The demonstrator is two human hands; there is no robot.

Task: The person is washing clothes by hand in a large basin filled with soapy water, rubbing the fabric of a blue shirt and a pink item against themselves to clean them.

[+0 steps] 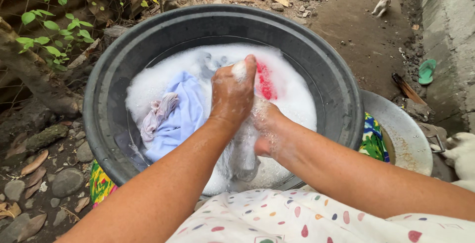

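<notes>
Between both closed hands, left hand (232, 92) and right hand (264, 124), sits soapy cloth (245, 159).

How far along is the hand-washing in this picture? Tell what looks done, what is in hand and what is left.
Done: the dark basin holds foamy water, so soaking and soaping have begun. In hand: the left hand and right hand grip a white cloth together over the suds. Left: a pale blue garment, a pinkish piece and a red item lie in the foam; nothing looks rinsed or wrung.

suds hide the basin (106, 94) water (right hand (267, 124) half buried).
</notes>
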